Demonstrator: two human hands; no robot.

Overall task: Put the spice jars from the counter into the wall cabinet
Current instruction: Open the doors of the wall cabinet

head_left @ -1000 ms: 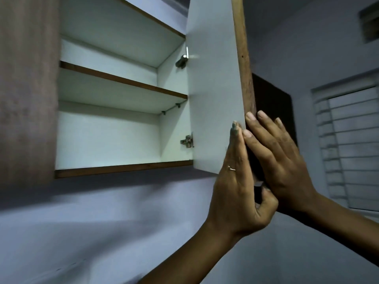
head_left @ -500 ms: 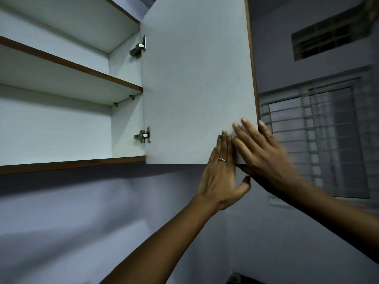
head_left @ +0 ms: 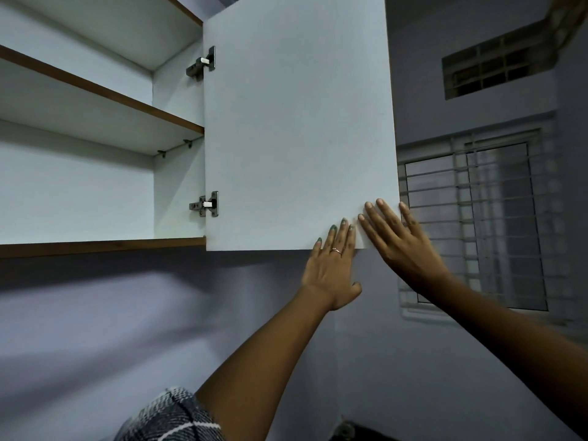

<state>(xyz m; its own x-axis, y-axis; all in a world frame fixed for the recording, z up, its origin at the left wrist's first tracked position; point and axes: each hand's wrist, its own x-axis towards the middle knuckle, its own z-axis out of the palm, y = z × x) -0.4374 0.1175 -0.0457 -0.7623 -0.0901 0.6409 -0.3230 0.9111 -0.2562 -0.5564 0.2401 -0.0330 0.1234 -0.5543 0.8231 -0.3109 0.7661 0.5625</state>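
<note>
Your wall cabinet (head_left: pixel 95 192) stands open, its white door (head_left: pixel 296 122) swung out flat toward you on two metal hinges, the upper hinge (head_left: pixel 201 63) and the lower hinge (head_left: pixel 206 204) both visible at the door's left edge. Inside, the middle shelf (head_left: pixel 105 90) and the bottom shelf (head_left: pixel 101 245) show brown front edging and white surfaces; no jar sits on any part of them that shows.

Your left hand (head_left: pixel 332 265) lies flat against the door's lower right corner, fingers straight and close together, a ring (head_left: pixel 336 250) on one finger, thumb out to the side below the door's bottom edge. Your right hand (head_left: pixel 397 240) is just beside it, fingers straight and spread, its fingertips (head_left: pixel 369 205) over the door's right edge; it is motion-blurred. Neither hand holds anything.

The spice jars and the desk are out of view. A barred window (head_left: pixel 477 224) and a vent opening (head_left: pixel 486 71) sit on the wall at right. A patterned sleeve (head_left: pixel 171 418) shows at bottom.
</note>
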